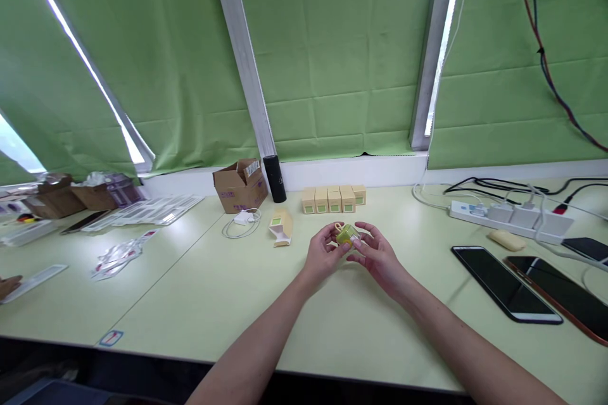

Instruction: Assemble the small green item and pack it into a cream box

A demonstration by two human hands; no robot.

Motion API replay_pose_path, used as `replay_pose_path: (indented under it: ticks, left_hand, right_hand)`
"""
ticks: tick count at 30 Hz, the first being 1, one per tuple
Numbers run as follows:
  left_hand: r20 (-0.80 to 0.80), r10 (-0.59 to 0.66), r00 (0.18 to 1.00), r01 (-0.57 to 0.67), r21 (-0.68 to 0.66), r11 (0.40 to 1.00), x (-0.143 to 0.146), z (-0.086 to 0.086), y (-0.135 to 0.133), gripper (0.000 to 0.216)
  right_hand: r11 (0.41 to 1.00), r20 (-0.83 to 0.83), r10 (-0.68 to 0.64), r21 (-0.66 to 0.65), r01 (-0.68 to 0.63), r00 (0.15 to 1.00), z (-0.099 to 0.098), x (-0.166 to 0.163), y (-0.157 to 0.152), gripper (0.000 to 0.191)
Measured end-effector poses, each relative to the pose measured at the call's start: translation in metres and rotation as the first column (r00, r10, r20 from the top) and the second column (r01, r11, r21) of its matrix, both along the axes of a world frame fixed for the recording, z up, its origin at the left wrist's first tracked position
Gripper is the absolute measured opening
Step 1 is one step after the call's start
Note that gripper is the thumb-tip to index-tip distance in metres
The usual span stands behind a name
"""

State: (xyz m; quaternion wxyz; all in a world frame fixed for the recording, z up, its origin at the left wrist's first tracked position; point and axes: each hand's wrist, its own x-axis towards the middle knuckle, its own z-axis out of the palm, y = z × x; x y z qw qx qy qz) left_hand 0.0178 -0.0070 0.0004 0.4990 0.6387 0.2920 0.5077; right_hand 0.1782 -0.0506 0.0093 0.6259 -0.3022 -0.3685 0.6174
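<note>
A small translucent yellow-green item [346,235] with a cream loop at its upper left is held up over the table; its exact kind I cannot make out. My left hand [322,254] is closed on its left side, thumb at the front. Against its right lower side press the thumb and fingers of my right hand [381,261]. To the left of my hands lies an opened small cardboard box [281,228] with a green label. Behind them stands a row of small tan boxes [335,200] with green labels.
At the back are a brown carton [241,186], a black cylinder [274,178] and a white charger with cable [244,218]. Phones [506,281] and a power strip [513,218] lie right. Plastic packets [118,256] and another person's hand [9,286] are left.
</note>
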Motion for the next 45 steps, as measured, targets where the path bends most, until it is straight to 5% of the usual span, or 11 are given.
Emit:
replay_pose_path:
  ticks: [6,14,18,26,35,38,42,45]
  left_hand:
    - [0.113,-0.069,0.991,0.077,-0.063,0.995,-0.003,0.0,0.004,0.055]
    - [-0.09,0.168,0.982,-0.155,0.138,0.978,-0.002,-0.001,0.002,0.046]
    - [-0.283,0.3,0.911,-0.225,0.268,0.937,-0.005,-0.007,0.003,0.048]
    - [-0.603,0.405,0.687,-0.156,0.422,0.893,-0.008,-0.02,0.014,0.044]
    - [-0.673,0.466,0.575,-0.162,0.465,0.87,-0.01,-0.014,0.01,0.056]
    - [-0.614,0.587,0.528,-0.275,0.53,0.802,-0.02,-0.003,0.015,0.053]
    - [-0.544,0.819,0.181,-0.534,0.645,0.546,-0.051,0.008,0.034,0.053]
    - [-0.555,0.832,0.0,-0.613,0.657,0.438,-0.077,0.008,0.05,0.063]
  right_hand:
    - [1.0,-0.071,-0.005,-0.008,0.005,0.997,0.0,0.006,0.004,0.049]
    - [0.983,-0.021,-0.167,-0.08,0.165,0.986,-0.01,0.012,0.015,0.043]
    - [0.963,0.048,-0.24,-0.113,0.244,0.969,-0.016,0.014,0.021,0.044]
    - [0.939,0.142,-0.285,-0.155,0.306,0.948,-0.02,0.015,0.025,0.039]
    - [0.925,0.194,-0.312,-0.164,0.344,0.93,-0.017,0.016,0.024,0.039]
    - [0.925,0.191,-0.305,-0.172,0.338,0.933,-0.017,0.017,0.024,0.038]
    - [0.928,0.177,-0.293,-0.183,0.324,0.94,-0.017,0.017,0.023,0.04]
    - [0.93,0.179,-0.29,-0.178,0.321,0.94,-0.017,0.016,0.023,0.04]
